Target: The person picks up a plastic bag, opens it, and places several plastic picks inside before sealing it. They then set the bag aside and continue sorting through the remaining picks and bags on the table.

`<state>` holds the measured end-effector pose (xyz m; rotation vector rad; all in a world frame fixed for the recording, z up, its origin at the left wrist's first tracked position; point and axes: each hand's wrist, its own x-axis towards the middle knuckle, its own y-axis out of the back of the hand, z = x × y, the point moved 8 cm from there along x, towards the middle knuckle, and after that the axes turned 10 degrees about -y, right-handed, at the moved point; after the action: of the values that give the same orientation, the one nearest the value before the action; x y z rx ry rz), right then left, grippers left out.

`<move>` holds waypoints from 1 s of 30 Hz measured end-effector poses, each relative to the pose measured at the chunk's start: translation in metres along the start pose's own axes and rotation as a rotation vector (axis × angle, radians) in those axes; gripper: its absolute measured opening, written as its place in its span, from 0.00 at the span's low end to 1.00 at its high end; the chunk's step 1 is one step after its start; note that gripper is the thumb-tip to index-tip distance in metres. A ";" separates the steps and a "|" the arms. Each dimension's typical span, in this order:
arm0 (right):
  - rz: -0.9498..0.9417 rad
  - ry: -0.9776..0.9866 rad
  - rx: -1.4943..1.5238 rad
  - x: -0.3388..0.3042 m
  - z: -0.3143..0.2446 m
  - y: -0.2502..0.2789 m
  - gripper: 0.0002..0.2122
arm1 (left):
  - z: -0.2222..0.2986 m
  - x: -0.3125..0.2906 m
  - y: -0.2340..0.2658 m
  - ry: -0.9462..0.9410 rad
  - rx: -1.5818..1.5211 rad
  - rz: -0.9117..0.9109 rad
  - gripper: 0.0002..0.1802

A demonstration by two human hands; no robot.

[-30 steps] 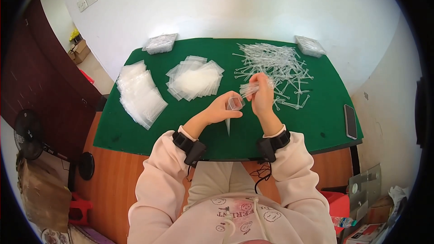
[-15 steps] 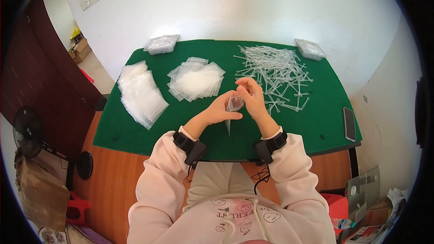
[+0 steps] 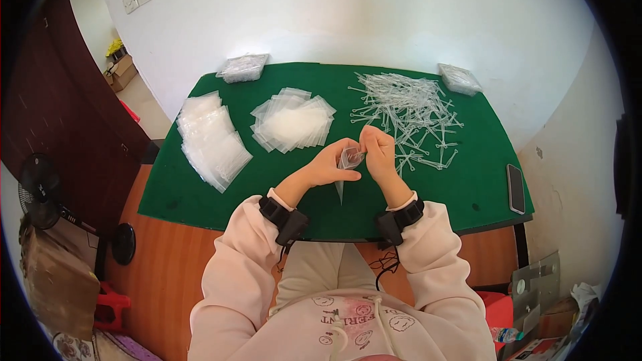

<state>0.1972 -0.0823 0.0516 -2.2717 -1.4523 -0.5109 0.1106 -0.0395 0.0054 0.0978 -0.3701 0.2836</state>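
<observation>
Right hand, its hold unclear, has curled in beside the clear bag the left hand grips.

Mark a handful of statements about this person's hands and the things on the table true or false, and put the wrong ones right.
1. The left hand holds a clear bag. True.
2. The tabletop is red. False: it is green.
3. A phone lies near the right edge of the tabletop. True.
4. The right hand rests on the phone. False: it is close to the clear bag's mouth.
5. The loose plastic pieces lie right of the flat bags. True.
6. The flat bags form a single pile. False: there are two.
</observation>
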 end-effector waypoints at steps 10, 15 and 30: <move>-0.025 -0.142 0.044 0.003 0.007 -0.003 0.06 | 0.007 0.000 -0.010 -0.024 -0.070 -0.054 0.35; -0.002 -0.242 0.242 0.007 0.025 0.004 0.09 | 0.020 -0.002 0.000 -0.116 -0.086 -0.050 0.34; -0.347 -0.538 0.191 -0.010 0.051 -0.029 0.04 | 0.022 -0.005 0.042 -0.203 -0.237 0.370 0.24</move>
<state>0.1719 -0.0529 0.0070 -2.0998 -2.0683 0.1694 0.0866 -0.0039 0.0256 -0.1782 -0.6219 0.5950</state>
